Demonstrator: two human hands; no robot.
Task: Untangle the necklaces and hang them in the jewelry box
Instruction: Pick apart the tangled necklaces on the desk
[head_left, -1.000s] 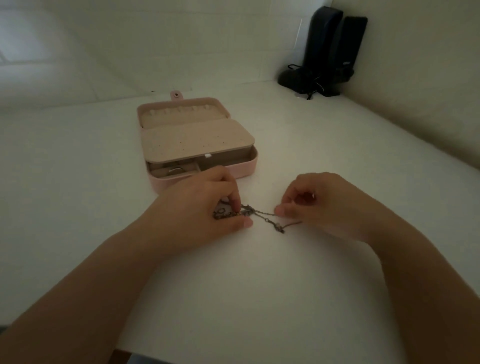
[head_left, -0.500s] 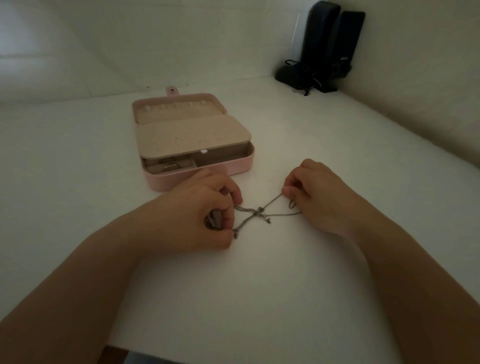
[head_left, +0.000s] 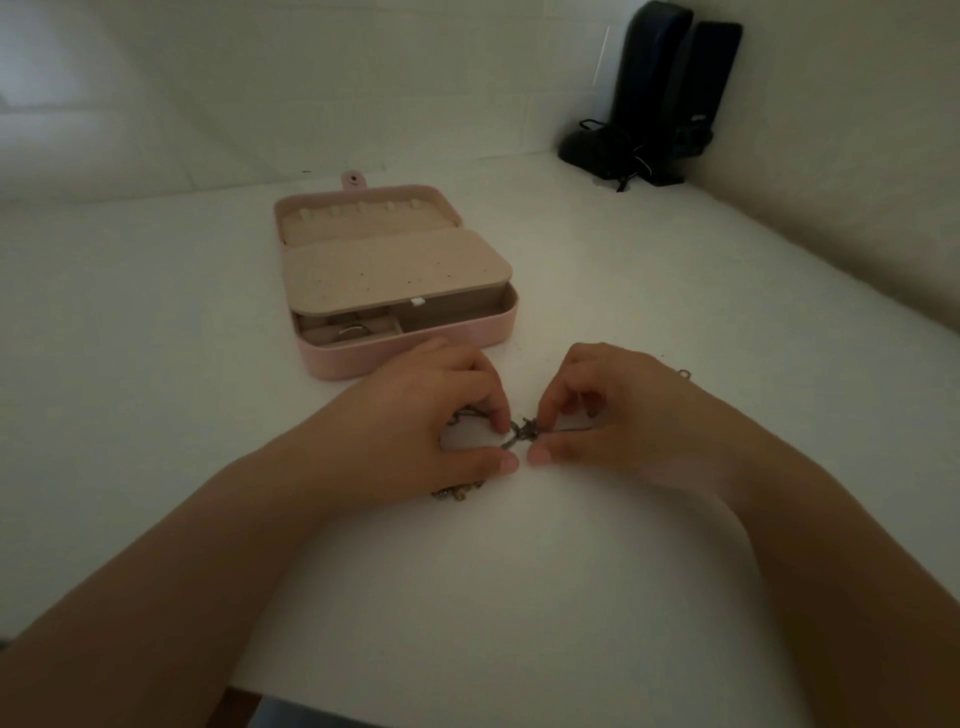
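Hands have closed in since 0.5 s ago: left hand (head_left: 415, 421) and right hand (head_left: 618, 410) both pinch the knotted chains (head_left: 521, 434) at 6 o'clock of the open box (head_left: 405, 353); hooks (head_left: 361, 209) bare, nothing hung yet.

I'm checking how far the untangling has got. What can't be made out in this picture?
- Head view: how many necklaces there are, and whether the knot is loose; the chains are too small and dim.
- Chain under the left hand and right hand: covered by the fingers.
- Jewelry box lower compartments: mostly hidden under the perforated tray.
- Dark objects in the corner: too dim to identify.
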